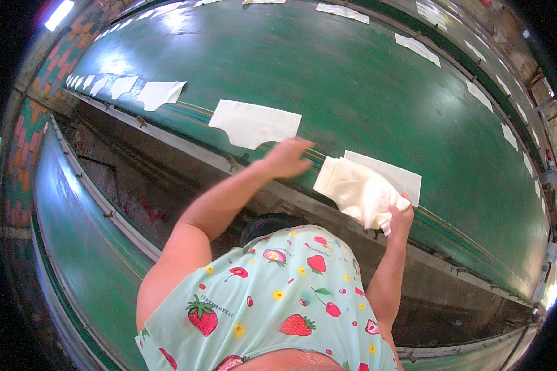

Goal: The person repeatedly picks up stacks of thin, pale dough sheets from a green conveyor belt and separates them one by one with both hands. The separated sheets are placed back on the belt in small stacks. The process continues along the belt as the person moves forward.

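Note:
My right hand (400, 214) grips a bunched stack of cream-white cut fabric pieces (359, 188) at its near right end. The stack hangs over the near edge of the long green table (343, 92) and overlaps one white fabric piece (394, 171) lying flat there. My left hand (293, 156), slightly blurred, is over the table edge with its fingers apart and nothing seen in it. It is beside the lower right corner of another flat white fabric piece (255, 123), which has a curved cutout on its near side. Whether the fingers touch that piece I cannot tell.
Further white pieces (161, 95) lie in a row along the near edge to the left, and more (417, 48) along the far edge. Coloured lines run along the near edge. A metal rail (190, 160) with small brackets borders the table. Another green table (88, 222) stands at lower left.

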`<state>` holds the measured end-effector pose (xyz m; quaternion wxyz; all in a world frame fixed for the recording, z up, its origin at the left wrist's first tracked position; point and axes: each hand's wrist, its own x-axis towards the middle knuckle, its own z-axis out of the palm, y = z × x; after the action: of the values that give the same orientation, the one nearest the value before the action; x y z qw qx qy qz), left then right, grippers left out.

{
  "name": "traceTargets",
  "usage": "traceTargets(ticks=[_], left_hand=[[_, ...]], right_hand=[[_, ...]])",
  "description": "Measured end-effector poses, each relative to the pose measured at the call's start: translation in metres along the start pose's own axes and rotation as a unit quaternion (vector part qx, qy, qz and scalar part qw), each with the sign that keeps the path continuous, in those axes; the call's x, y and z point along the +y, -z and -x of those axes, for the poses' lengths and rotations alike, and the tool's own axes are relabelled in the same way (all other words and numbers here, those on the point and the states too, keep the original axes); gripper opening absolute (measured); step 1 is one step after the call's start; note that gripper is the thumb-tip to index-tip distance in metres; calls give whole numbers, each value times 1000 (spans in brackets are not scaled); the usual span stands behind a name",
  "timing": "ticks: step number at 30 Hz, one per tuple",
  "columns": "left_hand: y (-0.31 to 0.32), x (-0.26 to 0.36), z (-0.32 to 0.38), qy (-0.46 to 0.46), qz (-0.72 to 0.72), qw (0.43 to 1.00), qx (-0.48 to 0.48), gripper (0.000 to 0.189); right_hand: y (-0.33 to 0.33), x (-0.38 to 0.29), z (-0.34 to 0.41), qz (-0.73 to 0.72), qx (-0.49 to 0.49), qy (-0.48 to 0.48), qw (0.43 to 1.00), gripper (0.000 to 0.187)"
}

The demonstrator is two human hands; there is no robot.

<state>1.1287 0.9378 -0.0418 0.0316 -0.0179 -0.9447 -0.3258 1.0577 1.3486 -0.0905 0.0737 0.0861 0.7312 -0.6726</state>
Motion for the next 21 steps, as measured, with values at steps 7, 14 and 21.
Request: traceTargets(ticks=[7, 14, 21], left_hand=[[92, -215, 22, 244, -258, 923, 150, 34], [129, -253, 16, 344, -140, 926, 63, 38], [129, -288, 17, 259, -58, 937, 228, 37]], right_hand=[[-16, 5, 7, 40, 41, -17, 998, 63], [-36, 7, 8, 236, 129, 24, 963, 57], [-38, 13, 7, 242, 189, 37, 951, 50]])
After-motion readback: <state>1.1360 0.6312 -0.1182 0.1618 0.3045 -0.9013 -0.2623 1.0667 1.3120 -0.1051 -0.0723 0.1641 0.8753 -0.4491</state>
